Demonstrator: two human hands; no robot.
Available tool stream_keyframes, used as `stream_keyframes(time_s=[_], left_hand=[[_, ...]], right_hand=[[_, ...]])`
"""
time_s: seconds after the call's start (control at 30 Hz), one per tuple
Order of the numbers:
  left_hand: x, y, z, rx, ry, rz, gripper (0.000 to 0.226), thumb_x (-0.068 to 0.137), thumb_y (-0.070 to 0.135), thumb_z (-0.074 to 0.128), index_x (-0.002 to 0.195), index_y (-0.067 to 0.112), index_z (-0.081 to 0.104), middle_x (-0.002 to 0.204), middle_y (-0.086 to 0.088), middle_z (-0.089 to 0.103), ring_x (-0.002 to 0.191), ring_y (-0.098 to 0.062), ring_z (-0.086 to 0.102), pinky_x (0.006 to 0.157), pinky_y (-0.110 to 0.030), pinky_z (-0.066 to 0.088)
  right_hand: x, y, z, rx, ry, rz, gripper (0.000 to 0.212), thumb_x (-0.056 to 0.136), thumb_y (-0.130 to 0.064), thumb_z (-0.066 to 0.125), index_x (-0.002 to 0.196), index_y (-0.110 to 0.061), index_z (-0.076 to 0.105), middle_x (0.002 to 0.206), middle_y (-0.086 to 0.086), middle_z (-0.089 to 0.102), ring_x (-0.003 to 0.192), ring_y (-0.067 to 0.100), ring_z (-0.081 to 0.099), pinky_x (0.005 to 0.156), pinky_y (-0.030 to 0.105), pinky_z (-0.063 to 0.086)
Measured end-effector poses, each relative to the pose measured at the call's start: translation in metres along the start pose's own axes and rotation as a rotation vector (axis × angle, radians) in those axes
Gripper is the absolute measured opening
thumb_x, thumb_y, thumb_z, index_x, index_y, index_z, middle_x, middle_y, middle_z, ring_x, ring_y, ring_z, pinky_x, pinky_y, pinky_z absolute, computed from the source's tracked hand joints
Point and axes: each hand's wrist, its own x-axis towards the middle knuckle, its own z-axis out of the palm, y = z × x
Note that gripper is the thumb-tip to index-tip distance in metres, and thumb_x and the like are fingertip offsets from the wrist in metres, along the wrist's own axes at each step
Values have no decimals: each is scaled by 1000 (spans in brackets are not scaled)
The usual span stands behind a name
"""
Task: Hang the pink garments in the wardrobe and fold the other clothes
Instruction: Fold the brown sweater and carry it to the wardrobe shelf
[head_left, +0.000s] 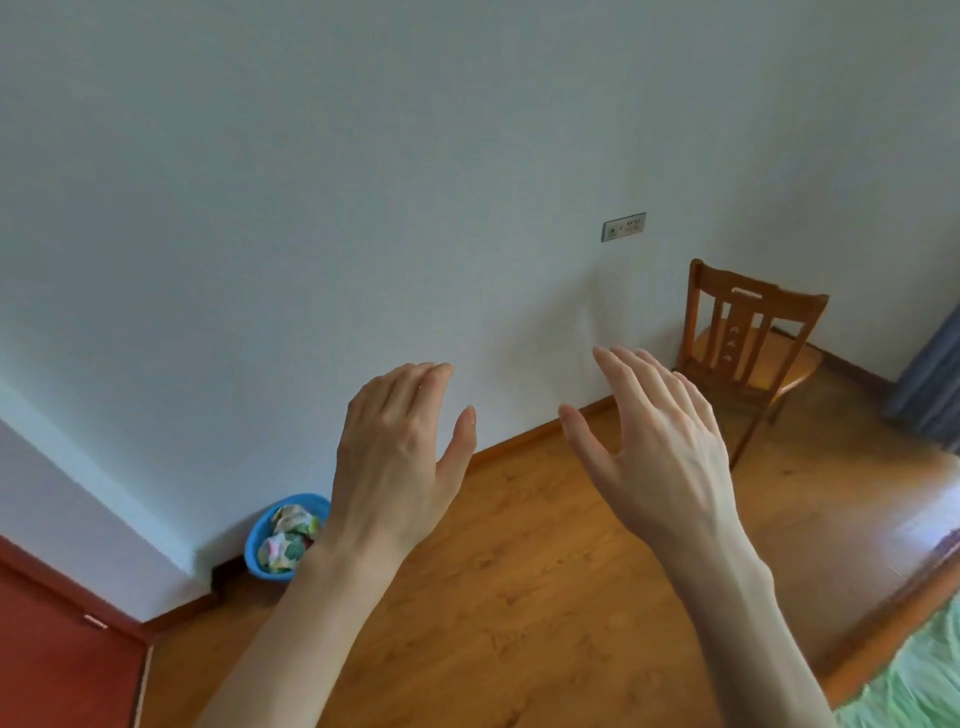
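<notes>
We face a white wall (363, 182) above open wood floor (519, 597); our left hand (395, 457) and right hand (660, 447) hover apart, fingers relaxed, holding nothing. Clothes (288, 538) fill a blue basin (255, 545) against the wall, lower left of them.

I count two hands in view: my left hand (397, 457) and my right hand (660, 441), both bare and holding nothing. One blue basin (258, 540) stands on the floor against the wall, with one heap of patterned cloth (291, 538) in it; separate pieces cannot be counted. One wooden chair (748, 348). One wall socket plate (623, 227). One blue curtain (930, 384). One green bedcover (914, 680), partly in view.
</notes>
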Motion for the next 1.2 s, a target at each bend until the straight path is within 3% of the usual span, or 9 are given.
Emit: stream_keyframes(time_s=[0.33,0.47,0.7,0.97,1.2], left_hand=[[123,-11,117,-191,-87,134,61,105,55,33,140,14,61,140,-7,66,130,-26,62,107,-38,45],[184,-11,171,-305,-97,223,67,105,61,27,140,15,62,141,-7,65,130,-27,61,107,-39,47],[285,-9,245,-449,-92,385,58,104,55,40,139,15,63,141,-8,65,129,-28,61,106,-43,51],[346,52,310,-616,-151,554,59,104,57,38,140,17,62,142,-6,64,130,-27,60,107,-46,52],[385,144,365,-716,-180,669,58,103,57,39,140,19,62,144,-4,64,133,-28,59,108,-53,51]], right_hand=[[83,55,39,-179,77,186,67,99,-67,41,150,-25,52,154,-2,54,148,22,44,125,45,23],[125,77,61,-257,110,281,67,99,-67,42,149,-24,53,153,-2,55,146,24,47,122,47,28],[191,103,85,-344,171,457,69,98,-70,40,151,-26,51,155,-4,53,146,22,46,117,52,42],[203,148,76,-475,176,669,74,97,-73,30,155,-29,43,160,-7,45,151,17,38,123,47,34],[210,217,67,-535,236,820,64,101,-63,46,153,-27,44,157,-7,48,148,14,40,123,37,27]])
